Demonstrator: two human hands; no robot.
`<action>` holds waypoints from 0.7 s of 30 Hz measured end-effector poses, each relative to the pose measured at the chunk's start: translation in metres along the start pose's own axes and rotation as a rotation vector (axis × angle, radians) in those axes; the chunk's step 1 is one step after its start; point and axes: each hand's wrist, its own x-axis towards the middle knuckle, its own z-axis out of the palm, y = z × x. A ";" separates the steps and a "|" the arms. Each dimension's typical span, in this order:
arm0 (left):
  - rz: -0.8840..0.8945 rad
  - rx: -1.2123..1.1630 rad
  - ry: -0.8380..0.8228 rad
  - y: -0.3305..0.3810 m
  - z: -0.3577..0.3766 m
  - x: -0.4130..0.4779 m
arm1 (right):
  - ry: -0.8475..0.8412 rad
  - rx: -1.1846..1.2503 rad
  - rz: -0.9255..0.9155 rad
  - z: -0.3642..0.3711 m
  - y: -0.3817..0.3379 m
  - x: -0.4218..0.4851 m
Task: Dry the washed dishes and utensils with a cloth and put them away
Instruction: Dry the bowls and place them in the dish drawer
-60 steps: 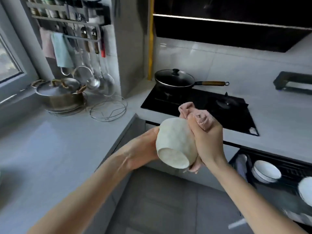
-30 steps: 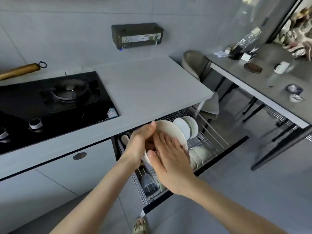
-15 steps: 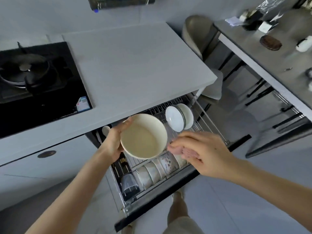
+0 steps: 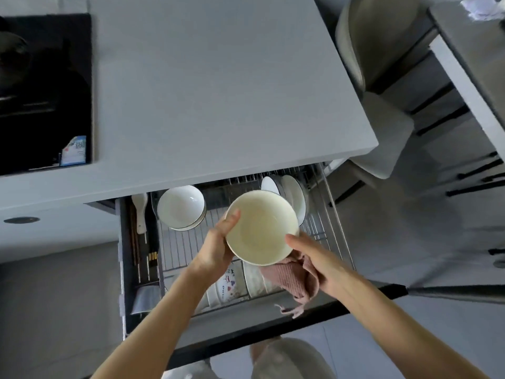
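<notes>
Item: cream bowl point(image 4: 259, 228), held open side up above the pulled-out wire drawer point(image 4: 185, 250). It is gripped by the left hand point(image 4: 216, 247), thumb hooked over the left rim, other fingers hidden beneath. Since half a second ago the right hand point(image 4: 319, 261), fingers curled round the pink cloth point(image 4: 289, 277), has been brought against the bowl's near right side, forefinger touching the rim. Writing: a QR-code sticker point(image 4: 73, 150) on the hob point(image 4: 43, 91) corner, far left, too small to be read.
</notes>
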 end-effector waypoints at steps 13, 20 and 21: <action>-0.139 0.158 0.205 -0.023 -0.020 0.056 | 0.525 -0.983 0.087 -0.123 0.006 0.051; -0.207 0.153 0.300 -0.038 -0.042 0.056 | 0.517 -1.435 0.271 -0.134 0.065 0.122; -0.209 0.148 0.312 -0.039 -0.045 0.055 | 0.509 -1.474 0.298 -0.132 0.072 0.127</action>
